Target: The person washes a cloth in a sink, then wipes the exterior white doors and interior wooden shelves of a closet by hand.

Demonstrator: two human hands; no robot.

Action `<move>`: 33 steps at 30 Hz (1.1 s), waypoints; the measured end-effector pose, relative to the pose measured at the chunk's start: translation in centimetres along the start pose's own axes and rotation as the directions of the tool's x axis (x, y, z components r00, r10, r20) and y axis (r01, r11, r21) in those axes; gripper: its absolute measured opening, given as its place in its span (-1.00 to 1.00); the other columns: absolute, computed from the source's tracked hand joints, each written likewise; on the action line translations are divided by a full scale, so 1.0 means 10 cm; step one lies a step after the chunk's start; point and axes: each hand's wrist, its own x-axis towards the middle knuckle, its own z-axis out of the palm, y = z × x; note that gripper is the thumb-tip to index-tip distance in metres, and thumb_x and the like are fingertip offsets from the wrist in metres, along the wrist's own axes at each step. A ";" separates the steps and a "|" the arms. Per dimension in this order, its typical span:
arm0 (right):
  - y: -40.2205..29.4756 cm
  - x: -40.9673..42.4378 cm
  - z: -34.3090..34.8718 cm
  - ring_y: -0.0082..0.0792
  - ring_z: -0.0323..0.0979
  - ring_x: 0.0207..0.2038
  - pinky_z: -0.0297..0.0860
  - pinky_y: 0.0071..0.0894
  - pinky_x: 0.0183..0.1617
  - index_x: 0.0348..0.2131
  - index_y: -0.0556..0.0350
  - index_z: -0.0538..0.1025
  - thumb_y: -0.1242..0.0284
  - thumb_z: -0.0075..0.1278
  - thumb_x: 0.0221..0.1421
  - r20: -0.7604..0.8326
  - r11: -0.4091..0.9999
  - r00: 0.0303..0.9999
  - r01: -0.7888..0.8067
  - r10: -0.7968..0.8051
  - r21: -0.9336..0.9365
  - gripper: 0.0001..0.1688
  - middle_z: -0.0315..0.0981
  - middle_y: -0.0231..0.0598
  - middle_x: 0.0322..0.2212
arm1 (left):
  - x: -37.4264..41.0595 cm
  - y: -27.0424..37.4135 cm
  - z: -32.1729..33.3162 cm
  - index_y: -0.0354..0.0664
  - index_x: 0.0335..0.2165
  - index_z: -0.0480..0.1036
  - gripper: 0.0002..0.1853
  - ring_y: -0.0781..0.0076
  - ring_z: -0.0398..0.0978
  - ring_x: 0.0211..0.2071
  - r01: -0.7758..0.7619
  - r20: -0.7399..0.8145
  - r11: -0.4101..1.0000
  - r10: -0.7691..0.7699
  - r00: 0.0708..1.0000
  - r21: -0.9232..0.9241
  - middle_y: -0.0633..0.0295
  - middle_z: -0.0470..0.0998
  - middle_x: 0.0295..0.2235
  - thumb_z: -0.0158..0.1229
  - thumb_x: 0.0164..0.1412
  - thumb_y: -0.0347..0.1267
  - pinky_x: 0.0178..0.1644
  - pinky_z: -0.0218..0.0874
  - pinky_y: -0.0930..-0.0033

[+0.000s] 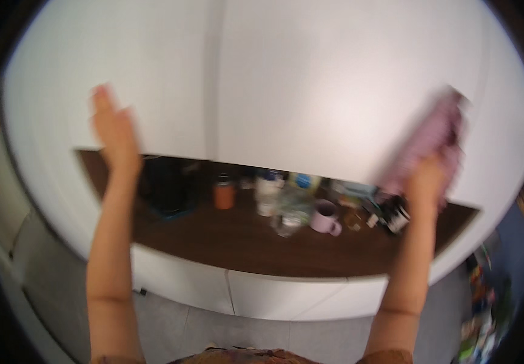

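Before me stands a tall white cabinet, its door panels (307,91) above an open niche. A pinkish-purple cloth (430,132), blurred by motion, is in my right hand (428,175), over the cabinet's right side. My left hand (115,129) is raised at the left panel with the fingers extended and no object seen in it; whether it touches the panel cannot be told. Below, between my arms, a pink mug (324,217), an orange container (224,194) and a crumpled clear plastic item (291,211) stand on the niche's dark brown shelf (266,255).
A dark bag-like object (166,186) fills the niche's left part. A white bottle (267,193) and small dark items (396,218) are on the shelf. White lower fronts (289,295) stand above a grey tiled floor (257,331). Mixed colourful objects (480,318) lie at the far right.
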 end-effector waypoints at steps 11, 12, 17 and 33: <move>0.18 0.78 0.44 -0.07 0.22 0.06 0.06 -0.03 0.17 -0.10 0.18 0.43 0.32 -0.20 0.12 -0.018 0.676 0.974 -0.170 0.225 -0.717 -0.58 0.36 -0.02 -0.10 | -0.09 0.02 -0.49 -0.24 0.25 -0.03 -0.31 0.01 -0.15 0.31 0.052 0.159 0.925 0.009 0.987 -0.377 -0.09 -0.08 0.28 -0.07 0.23 -0.25 0.29 -0.46 -0.14; 0.00 0.89 0.44 -0.07 0.21 0.07 0.06 -0.03 0.18 -0.08 0.18 0.42 0.32 -0.22 0.13 -0.007 0.611 0.981 -0.125 0.192 -0.781 -0.57 0.36 -0.02 -0.09 | -0.09 -0.02 -0.50 -0.25 0.25 -0.03 -0.31 0.00 -0.14 0.31 0.038 0.174 0.877 0.053 0.983 -0.480 -0.10 -0.08 0.28 -0.07 0.23 -0.25 0.29 -0.47 -0.14; -1.90 1.28 0.93 -0.04 0.18 0.11 0.02 0.09 0.20 -0.09 0.28 0.42 0.30 -0.21 0.12 -0.106 0.587 0.955 0.080 -0.277 -0.806 -0.53 0.34 0.04 -0.06 | 0.08 -1.03 -0.71 -0.30 0.25 -0.05 -0.37 0.01 -0.17 0.32 0.000 0.087 0.940 0.031 0.996 -0.341 -0.07 -0.10 0.29 -0.20 0.26 -0.36 0.30 -0.53 -0.12; -6.83 0.04 0.88 0.07 0.30 -0.03 0.10 0.13 0.13 -0.28 0.05 0.57 0.32 0.04 -0.02 -0.163 0.743 0.780 0.626 -0.604 0.238 -0.71 0.42 -0.04 -0.13 | -0.09 -2.63 -0.41 -0.22 0.26 -0.07 -0.30 -0.03 -0.18 0.32 0.109 0.189 0.962 -0.061 0.980 -0.252 -0.08 -0.15 0.30 -0.06 0.20 -0.37 0.27 -0.47 -0.23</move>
